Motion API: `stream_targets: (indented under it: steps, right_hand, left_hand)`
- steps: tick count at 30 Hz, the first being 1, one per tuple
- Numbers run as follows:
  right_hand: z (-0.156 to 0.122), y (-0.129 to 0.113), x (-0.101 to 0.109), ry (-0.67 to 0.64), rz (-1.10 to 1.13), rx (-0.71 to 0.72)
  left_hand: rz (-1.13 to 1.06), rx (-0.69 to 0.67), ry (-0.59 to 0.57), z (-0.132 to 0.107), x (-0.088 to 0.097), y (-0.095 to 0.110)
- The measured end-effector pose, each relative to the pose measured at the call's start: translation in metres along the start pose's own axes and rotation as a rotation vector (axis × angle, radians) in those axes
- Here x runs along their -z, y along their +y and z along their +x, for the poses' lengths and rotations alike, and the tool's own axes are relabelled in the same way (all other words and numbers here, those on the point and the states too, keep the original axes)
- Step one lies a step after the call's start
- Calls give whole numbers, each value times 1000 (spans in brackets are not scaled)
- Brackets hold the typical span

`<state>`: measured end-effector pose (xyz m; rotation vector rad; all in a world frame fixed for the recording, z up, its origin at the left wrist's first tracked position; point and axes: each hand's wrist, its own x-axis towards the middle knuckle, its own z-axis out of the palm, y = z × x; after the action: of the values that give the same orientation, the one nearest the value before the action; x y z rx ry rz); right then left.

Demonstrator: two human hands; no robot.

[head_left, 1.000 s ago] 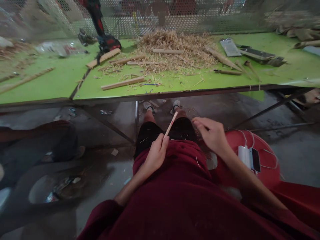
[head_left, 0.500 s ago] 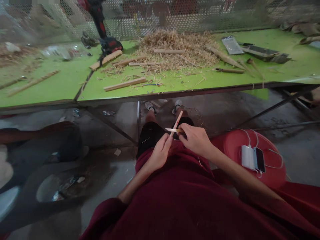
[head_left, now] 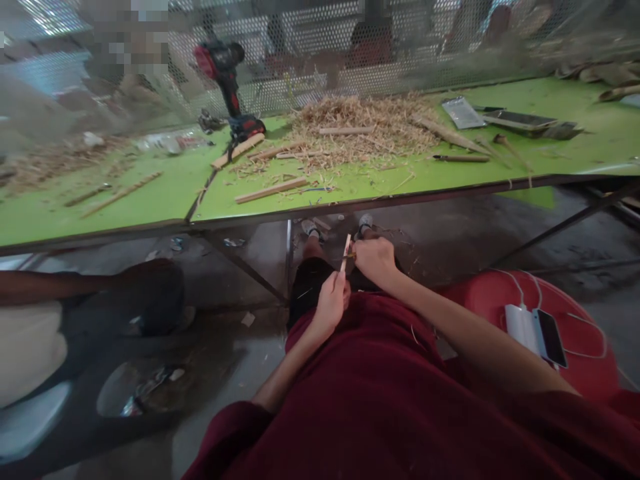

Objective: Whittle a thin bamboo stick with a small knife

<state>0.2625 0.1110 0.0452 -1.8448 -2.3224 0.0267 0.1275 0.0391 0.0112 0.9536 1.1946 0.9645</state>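
Observation:
My left hand (head_left: 332,305) is closed around the lower end of a thin wooden stick (head_left: 345,252) that points up and away over my lap. My right hand (head_left: 373,259) is closed just to the right of the stick's upper part, gripping a small blade-like tool (head_left: 349,255) whose tip touches the stick. Both hands hover above my knees, below the front edge of the green table (head_left: 150,193).
A pile of wood shavings (head_left: 360,127), cut sticks (head_left: 271,190) and a red cordless drill (head_left: 227,83) lie on the table. A red stool (head_left: 590,347) at my right carries a power bank and a phone (head_left: 549,337). Another person's legs (head_left: 75,293) are at the left.
My right hand came from the right side to the stick and then slid up along it with the tool. The view tilted upward.

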Motion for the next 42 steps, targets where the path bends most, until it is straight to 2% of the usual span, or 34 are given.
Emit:
stream_targets:
  steps: [4,8,10,14,19,23,29,34,36,40,42]
  right_hand:
    - [14,-5,-21,-130,55,18]
    - [35,-1,-23,-162,40,-49]
    - [40,3,-20,-133,46,-83]
    - [28,4,-16,-32,28,-7]
    - [11,-5,-11,-66,-10,21]
    - [15,-6,-12,-48,-28,47]
    - [26,-4,-26,-110,-13,83]
    - [31,3,-34,-128,64,16]
    - [30,4,-33,-131,71,-9]
    - [21,2,-25,-97,10,69]
    - [17,0,-19,-130,-33,81]
  left_hand:
    - [24,25,93,8,3,-10]
    - [70,2,130,9,8,-14]
    - [87,-14,139,9,9,-13]
    - [51,-54,105,10,6,-9]
    - [-1,-72,60,11,2,-11]
    - [63,-87,102,12,4,-15]
    - [223,-72,134,14,13,-19]
    - [236,-43,142,12,18,-21]
    - [256,-57,144,11,18,-23]
    - [268,-94,145,10,18,-26]
    - [257,-111,138,10,16,-28]
